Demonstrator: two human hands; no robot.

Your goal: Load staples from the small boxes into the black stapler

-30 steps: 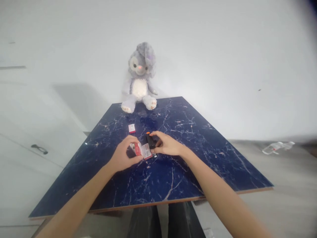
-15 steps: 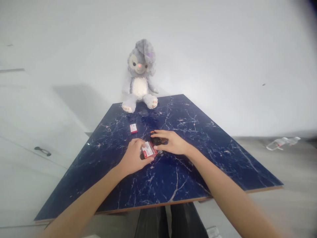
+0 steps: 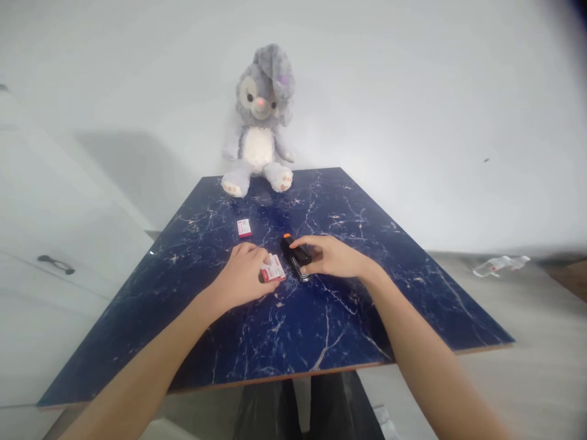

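My left hand (image 3: 245, 273) is closed round a small red-and-white printed box (image 3: 274, 269), thumb below it and fingers above. Part of that box is hidden by the fingers. Just to its right, a black stapler (image 3: 293, 253) with an orange tip lies slantwise on the table. The fingers and thumb of my right hand (image 3: 331, 256) grip the stapler from its right side. A narrow gap separates the box from the stapler. Beyond my left hand, a second small red-and-white box (image 3: 244, 228) rests on the table.
The blue marble-patterned table (image 3: 362, 305) narrows towards the wall. A grey plush rabbit (image 3: 258, 146) sits at its far edge. A cabinet with a dark handle (image 3: 55, 264) stands on the left. Clear plastic packaging (image 3: 501, 265) lies on the floor at right.
My hands have drawn apart slightly: the box moved away from the stapler, and my right hand shifted a little right with the stapler, which shows more fully. The camera view has tilted slightly.
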